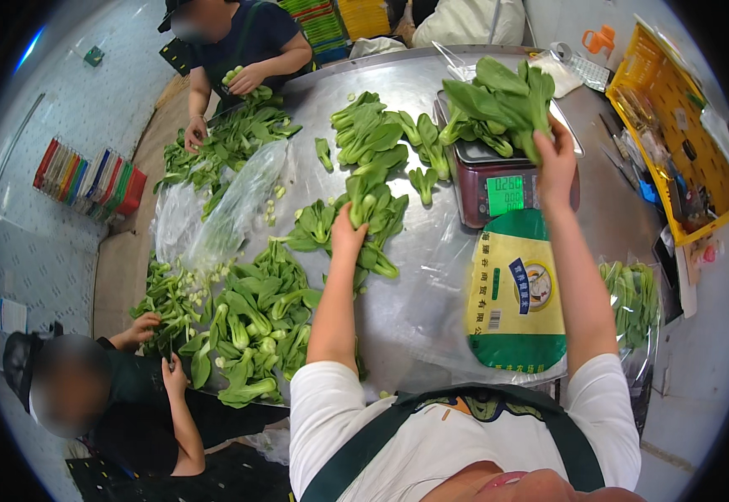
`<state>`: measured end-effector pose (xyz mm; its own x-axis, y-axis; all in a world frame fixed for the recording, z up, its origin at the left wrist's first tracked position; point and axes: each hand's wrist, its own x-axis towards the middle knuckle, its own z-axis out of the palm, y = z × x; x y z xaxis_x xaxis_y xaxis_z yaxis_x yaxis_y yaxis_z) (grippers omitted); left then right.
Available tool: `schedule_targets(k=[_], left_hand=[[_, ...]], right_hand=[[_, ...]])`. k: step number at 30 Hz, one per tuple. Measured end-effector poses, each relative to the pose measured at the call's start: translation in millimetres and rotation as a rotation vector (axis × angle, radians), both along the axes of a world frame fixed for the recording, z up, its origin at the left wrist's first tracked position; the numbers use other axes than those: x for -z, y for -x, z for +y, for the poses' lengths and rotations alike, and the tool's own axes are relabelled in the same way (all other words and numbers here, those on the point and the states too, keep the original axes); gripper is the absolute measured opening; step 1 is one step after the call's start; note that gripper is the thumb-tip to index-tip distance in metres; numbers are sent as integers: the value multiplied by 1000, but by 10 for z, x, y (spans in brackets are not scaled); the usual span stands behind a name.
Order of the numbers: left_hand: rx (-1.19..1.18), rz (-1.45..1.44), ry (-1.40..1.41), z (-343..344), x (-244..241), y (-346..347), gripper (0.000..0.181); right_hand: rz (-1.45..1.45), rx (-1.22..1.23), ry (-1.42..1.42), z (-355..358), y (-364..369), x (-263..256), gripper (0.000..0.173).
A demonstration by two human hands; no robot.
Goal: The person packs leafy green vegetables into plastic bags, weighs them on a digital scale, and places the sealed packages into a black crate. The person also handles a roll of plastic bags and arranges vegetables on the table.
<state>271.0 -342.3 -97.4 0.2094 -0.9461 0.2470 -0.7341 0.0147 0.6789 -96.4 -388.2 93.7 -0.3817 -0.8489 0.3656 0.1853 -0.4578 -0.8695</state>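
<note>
My right hand (556, 160) grips a leafy bok choy (533, 103) above the digital scale (471, 188), whose green display is lit. More bok choy (487, 135) rests on the scale's metal pan. Lower and to the left, my left hand (347, 233) is closed around a bok choy (367, 204) among other heads on the metal table (415, 263). Beyond that hand lies a bunch of bok choy (367, 128), with a small loose head (424, 183) near the scale. In front of the scale, a green and yellow printed sack (515, 295) lies flat.
Two people (245, 37) (132, 401) handle greens along the left side. Bok choy heaps (258, 314) and clear plastic bags (232, 201) cover that side. At right are a yellow crate (684, 138), knives (619, 163) and bagged greens (634, 301).
</note>
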Motion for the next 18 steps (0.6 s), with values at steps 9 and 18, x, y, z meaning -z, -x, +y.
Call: schedule_targets(k=[9, 18], left_hand=[[-346, 586, 359, 172, -786, 370, 47], [-458, 185, 215, 46, -212, 217, 58]], right_hand=[[356, -40, -96, 812, -1208, 1308, 44], [802, -578, -284, 720, -1070, 1839, 57]])
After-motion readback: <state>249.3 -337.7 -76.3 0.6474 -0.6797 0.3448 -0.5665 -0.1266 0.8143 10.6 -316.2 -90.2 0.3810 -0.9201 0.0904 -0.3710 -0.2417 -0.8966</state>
